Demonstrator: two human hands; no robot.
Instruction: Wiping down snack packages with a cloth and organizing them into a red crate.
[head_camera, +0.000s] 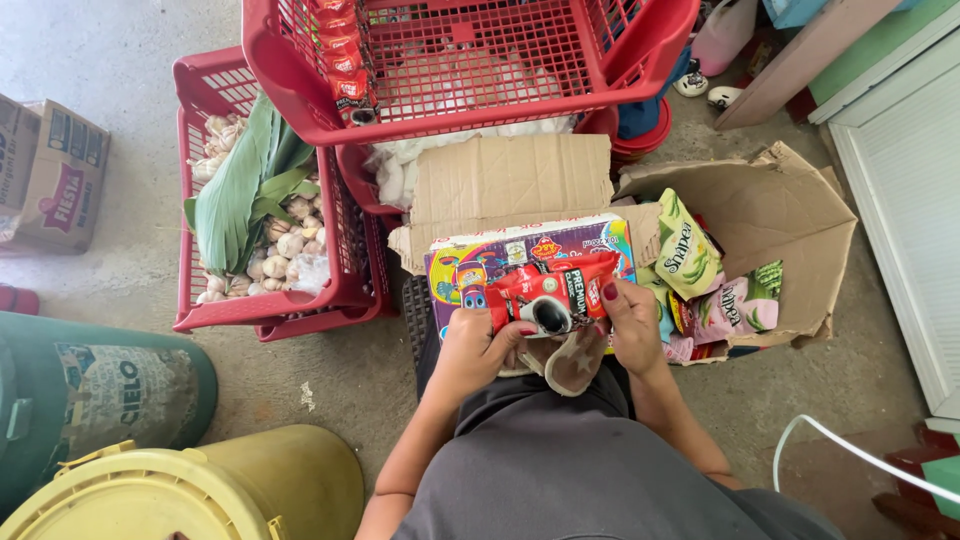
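A strip of red sachets (552, 292) is held between both hands over my lap. My left hand (478, 345) grips its left end with the thumb on top. My right hand (632, 322) holds its right end. Just behind the sachets lies a colourful printed box (480, 262), resting on a cardboard flap. A second strip of red sachets (340, 55) hangs over the rim of the upper red crate (455, 118). A sandal toe (575, 362) shows under the hands.
A red crate (262, 310) on the left holds garlic bulbs (280, 240) and green leaves (240, 185). An open cardboard box (780, 220) on the right holds snack packets (688, 250). A yellow bucket (200, 490), a green barrel (90, 390) and a carton (55, 180) stand left.
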